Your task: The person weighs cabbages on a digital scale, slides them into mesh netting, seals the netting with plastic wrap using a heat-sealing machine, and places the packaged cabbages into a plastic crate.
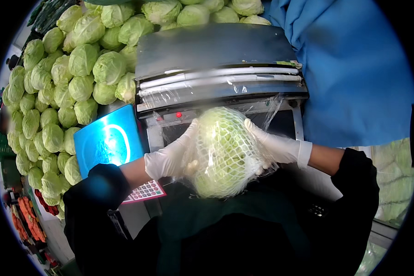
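Observation:
Between my two white-gloved hands is a pale green cabbage (223, 152) in a white foam net, with clear plastic film stretched around it. My left hand (177, 154) presses on its left side, thumb toward the top and fingers curled underneath. On the right side my right hand (276, 146) grips it the same way, its lower fingers partly hidden by film and net. Loose film (272, 110) stretches up from the cabbage toward the wrapping machine (216, 50), which has white rollers (221, 76) along its front. The cabbage is held in front of the machine, close to my body.
Many unwrapped cabbages (83, 60) are heaped at the left and behind the machine. A scale with a shiny blue plate (108, 138) and a keypad (145, 191) stands to the left. Blue cloth (354, 83) hangs at the right. A red button (178, 114) sits on the machine's front.

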A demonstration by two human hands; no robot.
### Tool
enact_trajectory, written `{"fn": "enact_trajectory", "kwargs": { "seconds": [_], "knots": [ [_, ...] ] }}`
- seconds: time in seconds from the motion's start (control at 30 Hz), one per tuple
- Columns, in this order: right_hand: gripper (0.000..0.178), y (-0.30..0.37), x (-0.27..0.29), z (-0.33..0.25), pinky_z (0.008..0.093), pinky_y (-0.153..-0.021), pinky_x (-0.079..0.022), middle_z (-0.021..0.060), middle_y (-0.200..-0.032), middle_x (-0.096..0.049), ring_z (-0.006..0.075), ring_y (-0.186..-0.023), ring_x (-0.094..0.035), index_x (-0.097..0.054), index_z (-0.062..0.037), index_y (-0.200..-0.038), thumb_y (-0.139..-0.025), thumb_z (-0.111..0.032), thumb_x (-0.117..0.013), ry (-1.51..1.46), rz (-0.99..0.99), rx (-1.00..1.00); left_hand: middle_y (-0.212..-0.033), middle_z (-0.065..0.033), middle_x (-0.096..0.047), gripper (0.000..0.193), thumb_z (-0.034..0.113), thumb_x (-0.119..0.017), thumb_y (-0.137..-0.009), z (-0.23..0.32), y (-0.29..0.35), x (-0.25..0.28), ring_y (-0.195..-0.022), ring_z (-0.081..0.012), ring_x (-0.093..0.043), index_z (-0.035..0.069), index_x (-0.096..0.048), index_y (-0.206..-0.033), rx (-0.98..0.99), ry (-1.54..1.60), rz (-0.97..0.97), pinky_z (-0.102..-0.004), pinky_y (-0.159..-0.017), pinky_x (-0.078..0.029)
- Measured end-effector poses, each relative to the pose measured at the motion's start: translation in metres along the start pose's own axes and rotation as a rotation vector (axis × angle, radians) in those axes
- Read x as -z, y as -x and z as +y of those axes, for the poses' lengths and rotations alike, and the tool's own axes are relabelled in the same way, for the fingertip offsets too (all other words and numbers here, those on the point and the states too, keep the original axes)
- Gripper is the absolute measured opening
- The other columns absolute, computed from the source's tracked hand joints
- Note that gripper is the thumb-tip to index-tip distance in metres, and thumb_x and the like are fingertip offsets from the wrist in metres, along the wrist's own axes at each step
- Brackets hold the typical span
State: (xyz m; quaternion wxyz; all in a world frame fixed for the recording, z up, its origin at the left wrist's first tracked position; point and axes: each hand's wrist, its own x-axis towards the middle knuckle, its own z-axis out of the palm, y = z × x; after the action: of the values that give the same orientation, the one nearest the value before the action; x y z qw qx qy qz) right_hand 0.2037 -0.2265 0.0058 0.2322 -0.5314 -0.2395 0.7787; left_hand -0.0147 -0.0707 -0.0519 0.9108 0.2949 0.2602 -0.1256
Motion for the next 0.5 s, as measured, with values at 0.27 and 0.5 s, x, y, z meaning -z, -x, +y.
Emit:
{"fn": "enact_trajectory", "kwargs": {
  "seconds": [0.27, 0.5],
  "knots": [
    [0.033, 0.042, 0.034, 0.075, 0.0280, -0.085, -0.049, 0.0101, -0.111, -0.063, 0.0145, -0.095, -0.061, -0.056, -0.0007, -0.120, -0.087, -0.004, -0.058, 0.272, 0.936, 0.548, -0.118, -0.0142, -0.056, 0.052, 0.010, -0.069, -0.077, -0.002, 0.092, 0.033, -0.097, -0.0243, -0.061, 0.004, -0.054, -0.127, -0.529, -1.286, 0.374, -0.0343, -0.084, -0.051],
    [0.080, 0.016, 0.008, 0.105, 0.0477, -0.107, -0.034, 0.0190, -0.145, -0.036, 0.0385, -0.132, -0.038, -0.043, -0.0028, -0.136, -0.065, -0.018, -0.077, 1.332, 0.892, 0.699, -0.139, -0.0207, -0.042, 0.068, 0.016, -0.080, -0.061, -0.053, 0.065, 0.042, -0.131, -0.0417, -0.038, 0.011, -0.056, -0.124, -0.817, -1.919, 0.460, -0.0523, -0.110, -0.030]
  ]
}}
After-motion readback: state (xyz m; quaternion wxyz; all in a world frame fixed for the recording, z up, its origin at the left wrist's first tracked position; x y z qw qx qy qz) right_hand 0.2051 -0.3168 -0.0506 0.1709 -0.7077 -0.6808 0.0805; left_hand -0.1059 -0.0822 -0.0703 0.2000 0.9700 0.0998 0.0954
